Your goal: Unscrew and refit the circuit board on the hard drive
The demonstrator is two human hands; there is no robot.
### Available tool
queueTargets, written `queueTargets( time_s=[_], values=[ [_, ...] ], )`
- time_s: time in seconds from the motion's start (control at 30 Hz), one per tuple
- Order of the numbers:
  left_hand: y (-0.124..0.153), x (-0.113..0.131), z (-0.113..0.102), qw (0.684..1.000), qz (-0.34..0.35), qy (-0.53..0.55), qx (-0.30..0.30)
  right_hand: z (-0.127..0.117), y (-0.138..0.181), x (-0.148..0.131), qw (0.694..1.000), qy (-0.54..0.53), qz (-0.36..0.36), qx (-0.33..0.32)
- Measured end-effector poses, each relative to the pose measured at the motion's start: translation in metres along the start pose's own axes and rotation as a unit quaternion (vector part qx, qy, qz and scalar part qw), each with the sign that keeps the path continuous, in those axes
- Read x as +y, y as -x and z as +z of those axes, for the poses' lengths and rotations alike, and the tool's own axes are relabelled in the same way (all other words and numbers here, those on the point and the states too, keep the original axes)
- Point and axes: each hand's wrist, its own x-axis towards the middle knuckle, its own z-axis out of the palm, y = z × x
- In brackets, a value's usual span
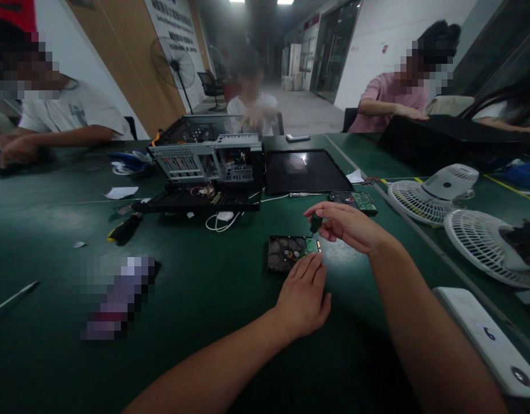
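A hard drive (286, 253) lies on the green table, underside up, with a green circuit board at its right end. My left hand (303, 296) rests at its near right corner, fingers together and pressed against the drive's edge. My right hand (345, 224) hovers just above the drive's right end, pinching the dark handle of a small screwdriver (315, 223) that points down at the board.
An opened computer case (207, 158) stands behind, its black side panel (306, 171) to the right. A loose circuit board (355, 200), a black-and-yellow tool (125, 228), two white fan grilles (424, 195) and a white block (484, 339) lie around. Several people sit around the table.
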Motion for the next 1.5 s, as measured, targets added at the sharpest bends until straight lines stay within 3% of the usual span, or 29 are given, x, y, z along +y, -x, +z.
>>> queueTargets(
  time_s=[0.2, 0.43, 0.63, 0.97, 1.33, 1.5],
  values=[
    [0.000, -0.001, 0.000, 1.000, 0.001, -0.002, 0.001, -0.003, -0.001, 0.005, 0.998, -0.055, -0.018, -0.014],
    [0.000, -0.001, 0.000, 1.000, 0.000, 0.003, -0.002, -0.013, -0.003, 0.005, 0.993, 0.105, -0.048, 0.035],
    [0.000, -0.001, -0.001, 1.000, 0.000, 0.007, -0.007, -0.012, -0.005, 0.004, 0.992, 0.098, -0.050, 0.054],
    [-0.001, 0.000, -0.003, 1.000, 0.003, 0.005, 0.001, -0.003, -0.001, 0.000, 0.999, 0.044, -0.007, 0.028],
    [0.000, -0.001, 0.000, 1.000, 0.001, 0.003, 0.001, -0.004, 0.000, 0.004, 0.996, -0.024, 0.022, -0.078],
    [0.000, 0.000, -0.001, 1.000, 0.003, 0.003, -0.002, -0.008, -0.001, 0.004, 0.996, 0.061, -0.027, -0.053]
  ],
)
